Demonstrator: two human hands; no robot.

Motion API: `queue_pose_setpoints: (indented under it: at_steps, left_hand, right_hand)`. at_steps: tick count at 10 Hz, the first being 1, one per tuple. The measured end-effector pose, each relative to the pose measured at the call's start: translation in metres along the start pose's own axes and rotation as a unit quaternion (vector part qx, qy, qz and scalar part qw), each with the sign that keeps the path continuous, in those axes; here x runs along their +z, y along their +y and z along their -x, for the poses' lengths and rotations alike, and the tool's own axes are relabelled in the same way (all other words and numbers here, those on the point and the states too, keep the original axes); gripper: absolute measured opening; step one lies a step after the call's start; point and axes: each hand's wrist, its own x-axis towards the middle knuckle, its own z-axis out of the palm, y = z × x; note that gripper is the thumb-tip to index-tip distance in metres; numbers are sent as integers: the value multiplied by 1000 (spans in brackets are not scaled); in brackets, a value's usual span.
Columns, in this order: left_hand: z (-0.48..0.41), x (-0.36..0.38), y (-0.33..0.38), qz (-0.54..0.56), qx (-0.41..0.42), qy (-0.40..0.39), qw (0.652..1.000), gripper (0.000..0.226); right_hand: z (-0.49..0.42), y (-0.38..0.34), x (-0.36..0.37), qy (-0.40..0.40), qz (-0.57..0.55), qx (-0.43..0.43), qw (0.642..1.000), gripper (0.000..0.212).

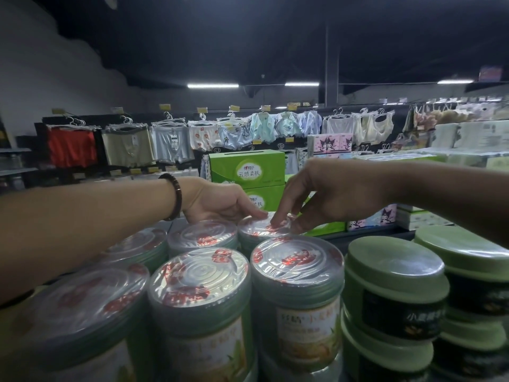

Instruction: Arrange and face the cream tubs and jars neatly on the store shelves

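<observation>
Garment wall (124, 144): hanging underwear and vests fill the band from 9 to 2 o'clock, well behind the shelf; it plays no part in the task.
Cream tubs (198, 293): shrink-wrapped, with clear lids and red print, they stand in two rows from 6 to 8 o'clock, touching one another; the two nearest show their labels forward.
Green jars (394, 274): matte lids, stacked two high at 4 to 5 o'clock, just beside the tubs, dark labels to the front.
Tissue boxes (248, 169): bright green, stacked near the centre, behind both hands.
Rear tub (261, 230): the thing being worked on, at the right end of the back row, just below centre; its label is hidden.
Right hand (325, 194): enters from 3 o'clock; bent fingers spread over the lid, fingertips (275, 223) and thumb pinching its rim.
Left hand (217, 202): enters from 9 o'clock; fingers straight and pressed together, tips resting on the lid's edge at 10 o'clock.
Bracelet (176, 197): dark beads on the left wrist.
Step in hand: apparently squaring the rear tub into its row.
Next move: probably a small twist to face the label, which calls for a light, even hold, since the wrap looks slippery and the neighbouring tubs stand close enough to be nudged.
</observation>
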Motion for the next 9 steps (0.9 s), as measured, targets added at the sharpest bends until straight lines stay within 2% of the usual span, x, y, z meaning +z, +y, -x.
queue_pose_setpoints:
  at_steps: [2, 4, 5, 6, 7, 8, 9]
  left_hand:
    - [12, 18, 7, 17, 0, -32, 999, 28]
    - [33, 46, 23, -93, -15, 22, 995, 25]
    - [40, 64, 27, -149, 5, 106, 983, 28]
    - [46, 73, 24, -218, 45, 198, 954, 30]
    - [55, 83, 21, -277, 67, 279, 917, 31]
    - [64, 93, 17, -314, 110, 364, 870, 24]
    - [75, 102, 15, -282, 157, 414, 851, 21]
  right_hand:
    - [3, -3, 2, 6, 5, 9, 1000, 26]
    - [2, -12, 6, 36, 24, 18, 999, 21]
    - [0, -13, 10, 52, 38, 28, 998, 14]
    - [-2, -13, 13, 78, 50, 36, 995, 13]
    - [-6, -11, 16, 93, 56, 42, 993, 22]
    - [-5, -14, 19, 120, 53, 50, 990, 26]
    - [-4, -20, 23, 150, 18, 57, 987, 26]
